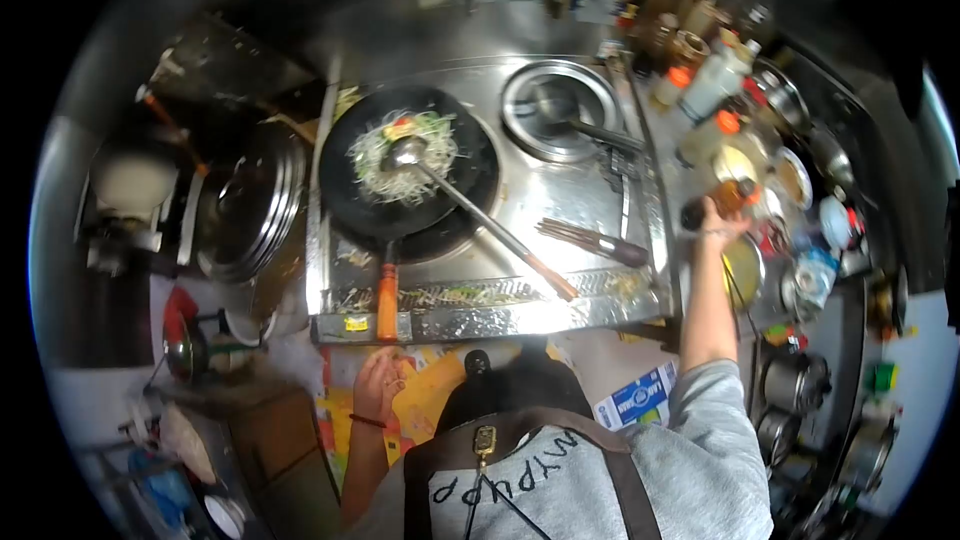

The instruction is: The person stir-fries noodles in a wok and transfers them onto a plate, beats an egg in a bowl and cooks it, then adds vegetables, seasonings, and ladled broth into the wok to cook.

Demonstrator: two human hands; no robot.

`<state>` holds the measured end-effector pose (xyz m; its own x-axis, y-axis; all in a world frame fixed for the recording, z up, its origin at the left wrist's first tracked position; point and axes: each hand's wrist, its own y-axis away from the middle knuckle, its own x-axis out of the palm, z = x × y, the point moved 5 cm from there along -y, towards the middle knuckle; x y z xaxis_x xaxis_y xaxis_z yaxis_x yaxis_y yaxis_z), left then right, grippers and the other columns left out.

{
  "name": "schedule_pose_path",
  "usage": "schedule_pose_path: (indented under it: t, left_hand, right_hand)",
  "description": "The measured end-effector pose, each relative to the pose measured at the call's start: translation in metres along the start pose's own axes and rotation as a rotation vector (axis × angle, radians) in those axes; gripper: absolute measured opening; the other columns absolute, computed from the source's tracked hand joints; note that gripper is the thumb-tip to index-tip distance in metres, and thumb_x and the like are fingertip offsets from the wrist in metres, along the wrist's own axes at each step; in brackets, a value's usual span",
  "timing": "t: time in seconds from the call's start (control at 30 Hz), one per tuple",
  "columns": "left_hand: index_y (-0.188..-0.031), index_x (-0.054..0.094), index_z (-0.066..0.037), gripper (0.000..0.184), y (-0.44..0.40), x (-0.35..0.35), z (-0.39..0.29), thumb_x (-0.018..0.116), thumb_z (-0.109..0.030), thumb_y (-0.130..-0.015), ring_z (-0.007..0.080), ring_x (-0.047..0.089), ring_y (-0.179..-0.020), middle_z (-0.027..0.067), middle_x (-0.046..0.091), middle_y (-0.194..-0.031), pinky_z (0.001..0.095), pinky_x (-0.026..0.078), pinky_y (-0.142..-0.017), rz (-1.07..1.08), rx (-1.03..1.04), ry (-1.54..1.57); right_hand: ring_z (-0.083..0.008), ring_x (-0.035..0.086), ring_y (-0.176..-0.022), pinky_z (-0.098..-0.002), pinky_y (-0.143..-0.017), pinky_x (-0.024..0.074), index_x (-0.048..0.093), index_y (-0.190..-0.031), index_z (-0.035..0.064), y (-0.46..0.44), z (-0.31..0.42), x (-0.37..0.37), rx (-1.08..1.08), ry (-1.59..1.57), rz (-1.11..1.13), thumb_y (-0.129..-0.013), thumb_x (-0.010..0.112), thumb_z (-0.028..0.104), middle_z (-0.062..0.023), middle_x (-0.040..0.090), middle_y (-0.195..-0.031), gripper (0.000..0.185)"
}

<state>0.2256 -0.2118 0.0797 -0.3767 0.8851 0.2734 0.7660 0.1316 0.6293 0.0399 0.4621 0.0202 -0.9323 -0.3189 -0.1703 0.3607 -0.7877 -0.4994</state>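
Observation:
My left hand (pixel 380 382) hangs just below the orange handle of the wok (pixel 387 300), not touching it, with loosely curled fingers and nothing visible in them. Out to the right, my right hand (pixel 726 224) is closed around a dark brown sauce bottle (pixel 735 196) with an orange part, among other bottles and bowls. In the black wok (pixel 345 155) lie pale noodles or sprouts (pixel 375 178) with green strips and a bit of red and yellow. A long-handled metal ladle (pixel 408 152) rests its bowl on this food, its wooden-ended handle reaching over the steel stove top.
A black ladle (pixel 560 105) sits in a round steel pot (pixel 515 130) at the back right. A bundle of thin sticks (pixel 590 240) lies on the stove. Several sauce bottles (pixel 715 80) line the right counter. Lidded pots (pixel 255 200) stand at left.

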Motion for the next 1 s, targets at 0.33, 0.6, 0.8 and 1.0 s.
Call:
schedule_pose_path:
  t: [0.33,0.6,0.8,1.0]
  left_hand:
    - [-0.100,0.048,-0.005,0.020,0.017,-0.121,0.081,0.052,-0.021,-0.086,0.0155,0.053,-0.062,0.0066,0.053,-0.075,0.0264,0.044,-0.053,-0.312,0.083,-0.064]
    - [-0.103,0.047,-0.006,0.022,0.012,-0.116,0.118,0.054,-0.019,-0.086,0.0147,0.054,-0.061,0.0075,0.054,-0.075,0.0242,0.045,-0.052,-0.214,-0.055,0.286]
    - [-0.100,0.049,-0.008,0.018,0.061,-0.118,0.137,0.054,-0.019,-0.086,0.0161,0.055,-0.062,0.0060,0.054,-0.074,0.0256,0.045,-0.053,-0.416,-0.030,0.359]
    - [-0.098,0.049,-0.009,0.015,0.061,-0.185,0.197,0.053,-0.016,-0.085,0.0173,0.056,-0.063,0.0058,0.054,-0.074,0.0278,0.046,-0.053,-0.309,0.290,-0.210]
  right_hand:
    - [-0.0201,0.055,-0.095,-0.0303,-0.078,0.0470,0.047,-0.112,0.0016,0.024,0.225,0.111,-0.388,0.070,0.769,-0.066,0.069,0.007,-0.0106,0.055,-0.103,0.051]
    - [-0.0224,0.055,-0.094,-0.0430,-0.077,0.0419,0.055,-0.099,0.0071,0.169,0.359,0.260,-1.306,0.993,1.077,-0.081,0.047,0.018,-0.0065,0.059,-0.096,0.023]
    - [-0.0217,0.056,-0.091,-0.0450,-0.077,0.0400,0.064,-0.087,0.0097,0.195,0.379,0.300,-1.249,1.058,1.086,-0.080,0.048,0.021,-0.0074,0.063,-0.091,0.021]
    - [-0.0312,0.059,-0.083,-0.0389,-0.071,0.0483,0.060,-0.087,0.0070,0.173,0.358,0.251,-0.757,0.826,1.296,-0.058,0.072,0.020,-0.0149,0.062,-0.086,0.034]
